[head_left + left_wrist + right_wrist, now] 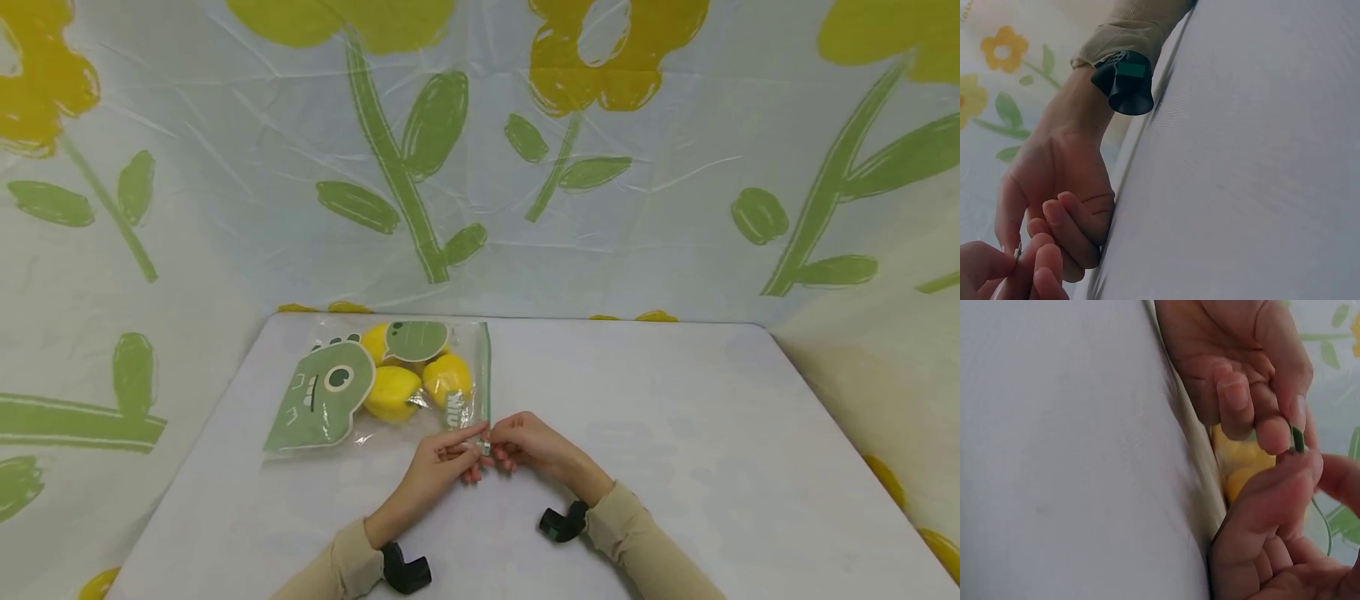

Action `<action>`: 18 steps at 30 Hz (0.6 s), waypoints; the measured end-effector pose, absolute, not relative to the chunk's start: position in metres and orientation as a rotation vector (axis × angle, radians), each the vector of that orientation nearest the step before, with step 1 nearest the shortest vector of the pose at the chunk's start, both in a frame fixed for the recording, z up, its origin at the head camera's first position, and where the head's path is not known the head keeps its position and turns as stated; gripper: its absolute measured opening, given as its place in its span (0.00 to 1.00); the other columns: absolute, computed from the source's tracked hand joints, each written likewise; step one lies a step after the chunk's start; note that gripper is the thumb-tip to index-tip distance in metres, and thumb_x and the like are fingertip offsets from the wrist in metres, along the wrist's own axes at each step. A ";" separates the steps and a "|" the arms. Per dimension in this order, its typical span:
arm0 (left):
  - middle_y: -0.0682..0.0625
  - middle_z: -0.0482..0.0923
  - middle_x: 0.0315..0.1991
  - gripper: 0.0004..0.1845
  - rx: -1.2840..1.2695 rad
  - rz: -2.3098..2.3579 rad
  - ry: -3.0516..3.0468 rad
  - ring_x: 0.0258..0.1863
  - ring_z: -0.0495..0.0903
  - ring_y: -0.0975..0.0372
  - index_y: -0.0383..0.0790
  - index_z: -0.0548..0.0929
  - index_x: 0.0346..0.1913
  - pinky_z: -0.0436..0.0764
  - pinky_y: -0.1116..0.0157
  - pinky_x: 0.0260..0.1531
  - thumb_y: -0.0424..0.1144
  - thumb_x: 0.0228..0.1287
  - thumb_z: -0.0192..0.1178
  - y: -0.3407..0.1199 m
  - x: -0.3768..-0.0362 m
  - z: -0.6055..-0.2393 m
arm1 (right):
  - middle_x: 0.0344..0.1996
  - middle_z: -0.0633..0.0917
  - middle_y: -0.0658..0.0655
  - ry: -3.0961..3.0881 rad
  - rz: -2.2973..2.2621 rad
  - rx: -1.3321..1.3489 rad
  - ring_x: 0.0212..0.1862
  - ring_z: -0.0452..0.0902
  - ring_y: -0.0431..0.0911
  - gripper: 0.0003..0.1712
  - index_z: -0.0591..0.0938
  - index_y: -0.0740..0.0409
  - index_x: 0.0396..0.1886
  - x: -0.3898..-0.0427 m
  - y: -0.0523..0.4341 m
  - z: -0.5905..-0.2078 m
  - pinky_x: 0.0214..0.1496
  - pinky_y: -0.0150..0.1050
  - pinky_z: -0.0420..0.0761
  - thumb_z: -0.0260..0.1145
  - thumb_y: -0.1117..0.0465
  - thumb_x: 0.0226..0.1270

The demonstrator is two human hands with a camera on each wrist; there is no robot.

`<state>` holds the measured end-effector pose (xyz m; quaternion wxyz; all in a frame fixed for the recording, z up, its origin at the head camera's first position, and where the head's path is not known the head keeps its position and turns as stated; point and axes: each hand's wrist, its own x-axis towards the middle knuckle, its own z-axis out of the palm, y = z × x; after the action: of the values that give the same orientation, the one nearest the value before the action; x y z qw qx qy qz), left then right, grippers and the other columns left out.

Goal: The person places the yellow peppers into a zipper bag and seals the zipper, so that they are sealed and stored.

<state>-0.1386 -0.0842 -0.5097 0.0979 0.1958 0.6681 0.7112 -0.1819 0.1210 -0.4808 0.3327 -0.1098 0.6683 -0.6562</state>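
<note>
A clear zip bag (330,400) with a green dinosaur print lies on the white table (675,433). Several yellow lemons (390,392) are inside it. Its green zip strip (485,375) runs along the bag's right edge toward me. My left hand (471,439) and my right hand (501,442) meet at the near end of that strip, and each pinches it between thumb and fingers. In the right wrist view the green strip (1298,439) stands between the fingertips of both hands, with a lemon (1241,465) behind. The left wrist view shows the strip (1018,252) pinched too.
A plastic sheet (480,167) printed with yellow flowers and green leaves hangs behind and beside the table. The table's right half is bare white surface. Black wrist cameras (405,571) sit on both beige sleeves.
</note>
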 end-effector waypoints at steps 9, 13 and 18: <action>0.38 0.86 0.31 0.22 0.521 2.036 2.059 0.25 0.82 0.61 0.38 0.76 0.66 0.80 0.67 0.28 0.36 0.70 0.59 -0.084 -0.138 -0.509 | 0.17 0.76 0.48 1.709 -1.741 -0.352 0.20 0.72 0.37 0.12 0.79 0.60 0.22 -0.181 0.124 -0.484 0.24 0.31 0.73 0.60 0.65 0.67; 0.42 0.86 0.28 0.23 0.526 2.012 2.073 0.26 0.84 0.58 0.40 0.75 0.67 0.80 0.68 0.27 0.40 0.71 0.59 -0.085 -0.138 -0.509 | 0.17 0.77 0.49 1.726 -1.764 -0.334 0.20 0.72 0.38 0.11 0.78 0.61 0.22 -0.181 0.123 -0.484 0.25 0.31 0.73 0.61 0.66 0.66; 0.42 0.87 0.29 0.24 0.549 1.999 2.078 0.28 0.86 0.57 0.38 0.74 0.68 0.80 0.68 0.27 0.39 0.71 0.58 -0.084 -0.139 -0.509 | 0.17 0.77 0.50 1.739 -1.795 -0.299 0.20 0.72 0.39 0.10 0.79 0.63 0.23 -0.181 0.122 -0.483 0.24 0.31 0.73 0.62 0.66 0.66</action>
<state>-0.1388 -0.0844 -0.5091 0.1031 0.1860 0.7042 0.6774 -0.1811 0.1216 -0.4827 0.3073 -0.1131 0.6575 -0.6786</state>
